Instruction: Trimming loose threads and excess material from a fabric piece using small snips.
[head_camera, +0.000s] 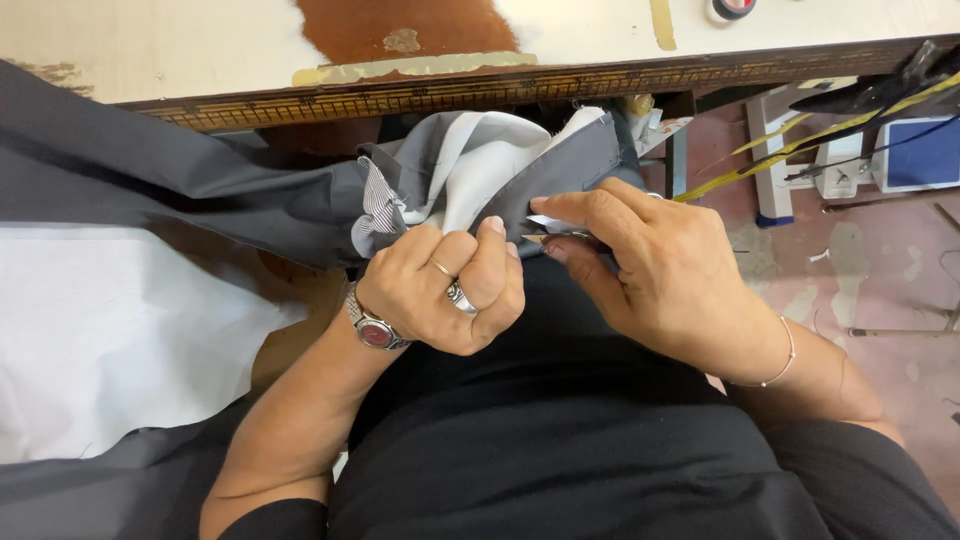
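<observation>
We see the left hand (440, 290) with its fingers curled tight, pinching a fold of the grey garment (560, 175) just below the worn wooden surface (200, 40). The right hand (660, 270) has its fingers closed on small thread snips (550, 238), whose metal tip touches the garment's edge beside the left thumb. Striped lining (378, 205) and white cloth (110, 330) lie to the left.

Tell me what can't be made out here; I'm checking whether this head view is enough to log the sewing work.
- Small metal tool in the right hand: head view, mostly covered by fingers; its kind is unclear.
- Grey garment: the spot being worked is hidden behind the left hand.
- Round object on the worktable: cut by the top edge.
</observation>
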